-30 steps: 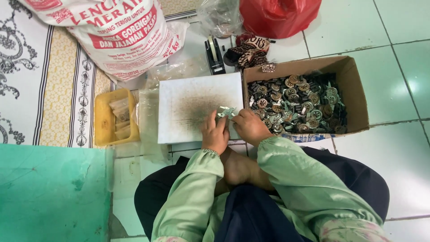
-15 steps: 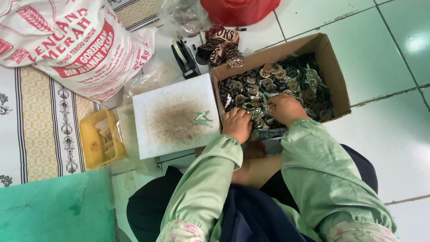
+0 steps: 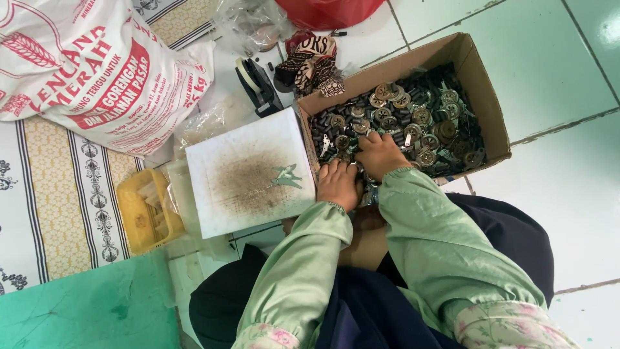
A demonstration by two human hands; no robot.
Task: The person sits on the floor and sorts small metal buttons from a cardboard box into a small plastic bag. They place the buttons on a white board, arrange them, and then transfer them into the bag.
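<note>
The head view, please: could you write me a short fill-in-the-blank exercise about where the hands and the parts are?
1. The right hand reaches into the cardboard ____.
2. The pale metal piece lies on the white ____.
3. The small tray left of that slab is ____ in colour.
4. The left hand rests at the box's ____ edge.

Missing words: box; board; yellow; near

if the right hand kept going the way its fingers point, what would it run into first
The right hand points up into the cardboard box, fingers already among the small metal parts. It would likely push into that pile first, then the box's far wall; depth is hard to judge.
</note>
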